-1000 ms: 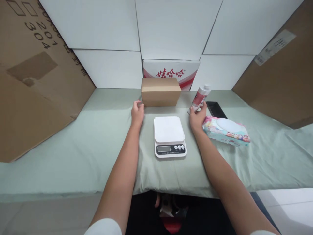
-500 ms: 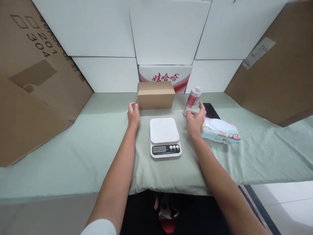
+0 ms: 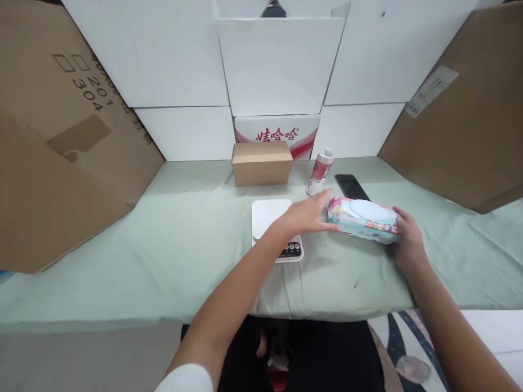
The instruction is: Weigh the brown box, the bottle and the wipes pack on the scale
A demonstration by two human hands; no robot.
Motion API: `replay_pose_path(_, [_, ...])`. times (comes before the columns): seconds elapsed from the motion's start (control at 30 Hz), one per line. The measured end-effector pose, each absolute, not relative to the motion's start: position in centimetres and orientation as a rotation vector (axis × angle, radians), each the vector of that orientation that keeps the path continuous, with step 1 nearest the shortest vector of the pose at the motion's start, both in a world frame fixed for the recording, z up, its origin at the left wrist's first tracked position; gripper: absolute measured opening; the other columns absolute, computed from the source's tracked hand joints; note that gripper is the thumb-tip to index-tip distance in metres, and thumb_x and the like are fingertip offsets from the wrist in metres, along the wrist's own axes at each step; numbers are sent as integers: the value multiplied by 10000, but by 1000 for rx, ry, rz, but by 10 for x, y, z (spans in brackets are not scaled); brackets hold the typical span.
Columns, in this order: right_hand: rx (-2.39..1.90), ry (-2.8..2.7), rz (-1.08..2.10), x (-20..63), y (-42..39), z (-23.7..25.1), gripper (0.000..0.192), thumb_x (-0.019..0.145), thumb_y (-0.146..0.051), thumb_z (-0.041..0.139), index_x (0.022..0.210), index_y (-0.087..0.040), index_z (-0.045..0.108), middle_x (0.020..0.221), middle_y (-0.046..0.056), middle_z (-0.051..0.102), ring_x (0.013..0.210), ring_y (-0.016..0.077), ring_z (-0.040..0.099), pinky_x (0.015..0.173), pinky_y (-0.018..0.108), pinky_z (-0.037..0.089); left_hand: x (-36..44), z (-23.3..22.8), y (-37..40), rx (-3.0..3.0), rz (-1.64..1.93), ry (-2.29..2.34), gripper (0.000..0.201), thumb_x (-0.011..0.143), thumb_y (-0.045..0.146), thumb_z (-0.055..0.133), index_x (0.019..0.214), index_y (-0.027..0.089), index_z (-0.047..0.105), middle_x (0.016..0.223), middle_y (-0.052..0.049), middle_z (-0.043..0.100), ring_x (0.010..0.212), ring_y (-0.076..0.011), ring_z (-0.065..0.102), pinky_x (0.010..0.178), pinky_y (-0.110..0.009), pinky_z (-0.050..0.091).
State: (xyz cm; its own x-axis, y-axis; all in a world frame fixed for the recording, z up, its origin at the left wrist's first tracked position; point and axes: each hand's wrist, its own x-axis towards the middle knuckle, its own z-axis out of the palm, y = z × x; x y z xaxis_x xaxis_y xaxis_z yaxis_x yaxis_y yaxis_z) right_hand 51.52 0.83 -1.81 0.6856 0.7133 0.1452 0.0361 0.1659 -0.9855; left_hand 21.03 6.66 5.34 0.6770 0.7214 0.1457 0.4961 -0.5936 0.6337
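A pack of wet wipes [image 3: 363, 223] with a white lid and a pastel printed wrapper lies at the right of the cloth. My right hand [image 3: 409, 239] is closed round its right end. At the pack's left end my left hand [image 3: 307, 213] reaches with thumb and fingers apart; the thumb tip is at the wrapper, and I cannot tell whether it touches. Beneath my left forearm stands a white kitchen scale [image 3: 267, 213], its display hidden by the arm. Behind the pack are a white and red bottle [image 3: 320, 171] and a flat black phone-like object [image 3: 351, 188].
A small brown carton [image 3: 261, 164] sits at the back, before a white box with red lettering [image 3: 278, 128]. Large cardboard boxes flank the table, one left [image 3: 73, 185] and one right [image 3: 466, 130]. Pale green cloth [image 3: 192, 245] covers the table.
My left hand has crossed from beside the small carton, over the scale, to the wipes' left end. My right hand has moved from the pack's left side to grip its right end.
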Motion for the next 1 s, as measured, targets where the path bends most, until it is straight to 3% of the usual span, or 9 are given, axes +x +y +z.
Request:
replay_pose_path(0.07, [-1273, -615, 657, 505, 18, -19, 437, 670, -476, 736, 1054, -272, 788, 1043, 74, 765, 955, 299, 739, 923, 520, 598, 243, 50, 74, 2369, 328, 949, 1197, 773, 594, 825, 1704, 245, 158, 1732, -198, 384, 1555, -398, 462, 1148, -485, 503])
replay_pose_path(0.13, [-1234, -564, 707, 494, 24, -15, 405, 700, -478, 692, 1021, -243, 768, 1014, 61, 759, 943, 296, 738, 865, 493, 624, 265, 46, 85, 2370, 249, 944, 1205, 767, 502, 827, 1709, 221, 129, 1662, -227, 459, 1480, -392, 541, 1103, -464, 527])
replay_pose_path(0.3, [-1191, -485, 709, 465, 21, 7, 285, 738, -427, 633, 909, -227, 743, 911, 35, 734, 861, 259, 717, 736, 412, 619, 258, 46, 90, 2367, 408, 847, 1031, 744, 464, 838, 1628, 225, 365, 1472, -201, 612, 1304, -385, 661, 1009, -461, 575])
replay_pose_path(0.47, [-1031, -757, 693, 395, 29, 37, 391, 813, -492, 627, 1055, -203, 729, 1032, 50, 755, 928, 227, 727, 859, 401, 603, 170, 41, 63, 2278, 1058, 812, 960, 782, 599, 856, 1593, 284, 451, 1576, -162, 573, 1437, -369, 580, 1177, -499, 506])
replay_pose_path(0.6, [-946, -1035, 727, 323, 48, 38, 389, 876, -492, 608, 1150, -233, 703, 1176, 68, 754, 1089, 257, 722, 1004, 450, 575, 94, 21, 51, 2257, 1411, 959, 957, 800, 668, 820, 1593, 260, 470, 1507, -177, 636, 1382, -353, 634, 1160, -503, 532])
replay_pose_path(0.8, [-1005, -1201, 766, 282, 50, 3, 426, 953, -532, 560, 1250, -246, 668, 1304, 80, 715, 1214, 277, 671, 1068, 450, 546, 52, -13, 53, 2204, 1401, 1100, 975, 768, 732, 810, 1573, 268, 516, 1444, -162, 684, 1326, -354, 677, 1112, -507, 575])
replay_pose_path(1.0, [-1014, -1288, 749, 288, 51, -10, 474, 958, -575, 531, 1297, -269, 658, 1321, 68, 699, 1213, 282, 667, 1047, 442, 565, 50, -16, 53, 2219, 1426, 1063, 964, 776, 680, 836, 1594, 303, 492, 1439, -137, 675, 1313, -333, 675, 1103, -474, 580])
